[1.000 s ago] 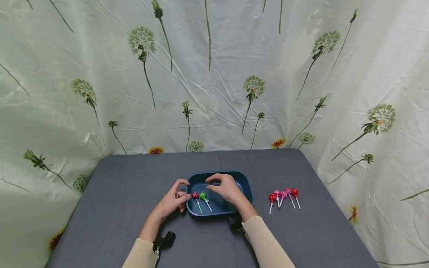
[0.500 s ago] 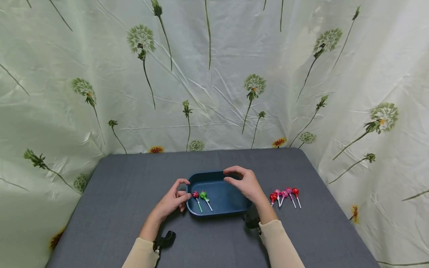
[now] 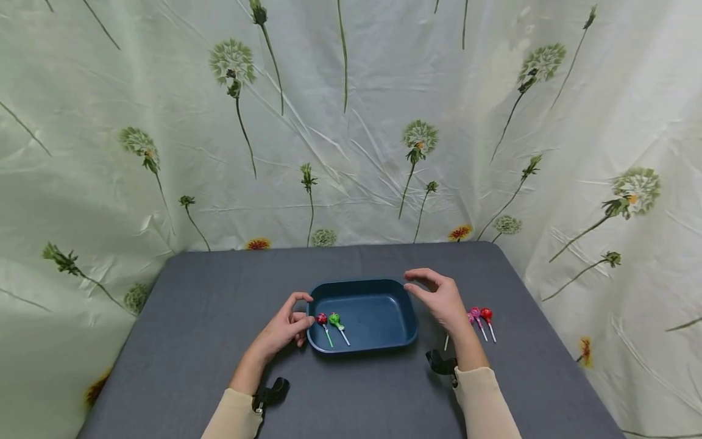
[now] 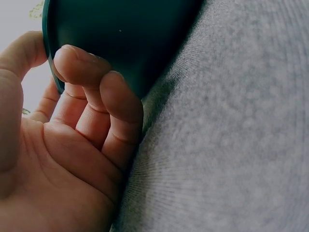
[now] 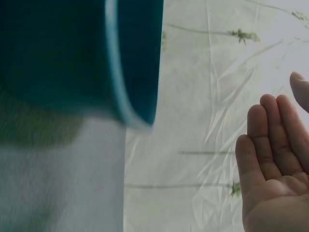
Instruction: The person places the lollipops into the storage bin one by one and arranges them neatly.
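A dark blue tray (image 3: 378,320) sits on the table with two lollipops lying in its left end: one dark red (image 3: 322,319) with a green stick, one green (image 3: 335,319) with a white stick. My left hand (image 3: 285,326) holds the tray's left rim; the left wrist view shows its fingers (image 4: 79,65) bent at the tray wall. Just past the tray's right end, my right hand (image 3: 443,302) is in the air, thumb and fingers apart and nothing between them. Its palm (image 5: 277,193) shows bare in the right wrist view.
Right of the tray lie more lollipops, a red one (image 3: 487,314) and a pink one (image 3: 475,313) among them; my right hand and forearm hide others. The grey tabletop (image 3: 236,274) ends at a flower-printed curtain (image 3: 356,183) behind.
My right hand has moved right, from over the tray to beyond its right end, and now covers some of the lollipops there. The left hand stays at the rim.
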{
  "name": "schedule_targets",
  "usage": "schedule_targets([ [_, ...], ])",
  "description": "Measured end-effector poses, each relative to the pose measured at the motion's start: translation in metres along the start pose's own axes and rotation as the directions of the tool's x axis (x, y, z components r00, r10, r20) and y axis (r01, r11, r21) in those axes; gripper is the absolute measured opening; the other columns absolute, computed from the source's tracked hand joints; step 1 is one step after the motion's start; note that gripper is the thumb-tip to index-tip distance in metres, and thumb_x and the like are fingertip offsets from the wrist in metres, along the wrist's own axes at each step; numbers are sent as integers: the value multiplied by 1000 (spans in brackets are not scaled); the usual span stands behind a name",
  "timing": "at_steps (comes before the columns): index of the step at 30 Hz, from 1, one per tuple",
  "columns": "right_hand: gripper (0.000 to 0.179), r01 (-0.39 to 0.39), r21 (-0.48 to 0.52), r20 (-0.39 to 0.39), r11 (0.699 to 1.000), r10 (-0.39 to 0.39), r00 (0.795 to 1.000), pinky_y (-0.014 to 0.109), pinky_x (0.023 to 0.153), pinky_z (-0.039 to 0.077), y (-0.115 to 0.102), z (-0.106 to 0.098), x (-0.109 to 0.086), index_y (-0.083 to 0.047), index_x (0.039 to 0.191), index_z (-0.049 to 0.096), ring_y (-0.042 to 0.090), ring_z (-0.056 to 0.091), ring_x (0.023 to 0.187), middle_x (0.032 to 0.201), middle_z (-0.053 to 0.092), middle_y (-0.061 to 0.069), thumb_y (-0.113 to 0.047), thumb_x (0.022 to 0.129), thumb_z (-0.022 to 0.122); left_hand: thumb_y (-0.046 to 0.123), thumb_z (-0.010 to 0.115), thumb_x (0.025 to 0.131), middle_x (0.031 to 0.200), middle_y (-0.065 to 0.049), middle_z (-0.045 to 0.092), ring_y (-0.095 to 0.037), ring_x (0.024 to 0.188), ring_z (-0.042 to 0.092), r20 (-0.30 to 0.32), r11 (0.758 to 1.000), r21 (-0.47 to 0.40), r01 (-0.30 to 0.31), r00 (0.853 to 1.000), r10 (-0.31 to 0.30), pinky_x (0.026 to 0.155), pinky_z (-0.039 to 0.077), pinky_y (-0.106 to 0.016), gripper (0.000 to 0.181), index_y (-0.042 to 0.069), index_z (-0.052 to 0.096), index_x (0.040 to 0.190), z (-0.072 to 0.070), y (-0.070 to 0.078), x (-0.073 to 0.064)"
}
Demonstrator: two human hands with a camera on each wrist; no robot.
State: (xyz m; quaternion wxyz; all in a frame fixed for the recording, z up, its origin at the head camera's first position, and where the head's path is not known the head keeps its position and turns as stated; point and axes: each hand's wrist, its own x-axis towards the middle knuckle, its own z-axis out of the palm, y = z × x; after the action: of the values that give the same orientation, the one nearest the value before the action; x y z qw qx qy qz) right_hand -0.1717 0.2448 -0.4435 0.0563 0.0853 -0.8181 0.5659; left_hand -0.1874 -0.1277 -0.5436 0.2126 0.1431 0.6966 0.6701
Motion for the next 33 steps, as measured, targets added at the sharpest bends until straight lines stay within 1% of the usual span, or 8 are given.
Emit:
schedule_targets([
  [7, 33, -65, -79, -60, 995, 61, 996, 20, 99, 47, -4, -25, -13, -1, 122, 68, 20, 64, 117, 123, 68, 17, -16, 93, 71, 20, 61, 100, 69, -5, 54, -17, 52, 52, -4, 1000, 3, 7, 1000, -7, 55, 49, -30, 49, 13, 32, 138, 0, 0, -2],
  [9, 34, -86, -105, -75, 991, 79, 994, 13, 95, 46, 5, -33, -16, -3, 123, 67, 12, 64, 115, 125, 68, 16, -20, 94, 71, 19, 61, 100, 68, -5, 54, -17, 52, 52, -10, 1000, 6, 11, 1000, -11, 55, 49, -30, 49, 13, 32, 139, 1, 0, -3],
  [14, 39, -133, -107, -125, 985, 119, 985, 10, 85, 48, 37, -55, -20, -9, 124, 68, -6, 61, 104, 125, 68, 13, -33, 93, 70, 19, 61, 100, 67, -5, 53, -17, 52, 52, -16, 1000, 15, 10, 1000, -10, 55, 49, -30, 48, 13, 32, 139, 0, -1, -4],
  [20, 46, -184, -84, -188, 979, 166, 968, 15, 80, 52, 51, -77, -24, -5, 124, 67, -6, 64, 97, 118, 72, 2, -37, 92, 71, 20, 60, 101, 68, -5, 53, -17, 52, 52, -13, 1000, 18, -4, 1000, 5, 55, 49, -30, 47, 14, 32, 138, 0, 1, 3],
  [24, 45, -203, -84, -199, 976, 183, 963, 18, 77, 53, 58, -84, -27, -6, 124, 68, -6, 64, 95, 115, 73, -3, -37, 91, 72, 18, 60, 100, 68, -6, 53, -17, 51, 51, -17, 1000, 6, -5, 1000, 5, 54, 48, -29, 46, 16, 33, 137, 0, 3, 4],
  [29, 44, -201, -119, -204, 972, 174, 963, 12, 78, 49, 67, -88, -31, -5, 124, 68, -9, 63, 95, 109, 72, -13, -35, 92, 71, 18, 60, 100, 70, -6, 53, -16, 52, 51, -10, 1000, 1, -2, 1000, 2, 54, 48, -29, 47, 16, 32, 138, 1, 3, 3],
  [31, 45, -209, -135, -195, 969, 181, 964, 10, 79, 47, 71, -89, -33, -6, 124, 67, -10, 61, 96, 110, 72, -12, -37, 93, 71, 19, 60, 100, 71, -5, 54, -16, 52, 51, -11, 1000, 2, 3, 1000, -3, 54, 48, -29, 47, 15, 32, 138, 2, 3, 3],
  [33, 47, -215, -155, -176, 964, 187, 966, 10, 80, 47, 74, -90, -35, -5, 126, 67, -11, 60, 97, 115, 73, -4, -39, 93, 70, 19, 60, 100, 71, -5, 55, -16, 52, 52, -16, 1000, 4, 11, 1000, -11, 54, 48, -29, 48, 15, 32, 138, 2, 3, 2],
])
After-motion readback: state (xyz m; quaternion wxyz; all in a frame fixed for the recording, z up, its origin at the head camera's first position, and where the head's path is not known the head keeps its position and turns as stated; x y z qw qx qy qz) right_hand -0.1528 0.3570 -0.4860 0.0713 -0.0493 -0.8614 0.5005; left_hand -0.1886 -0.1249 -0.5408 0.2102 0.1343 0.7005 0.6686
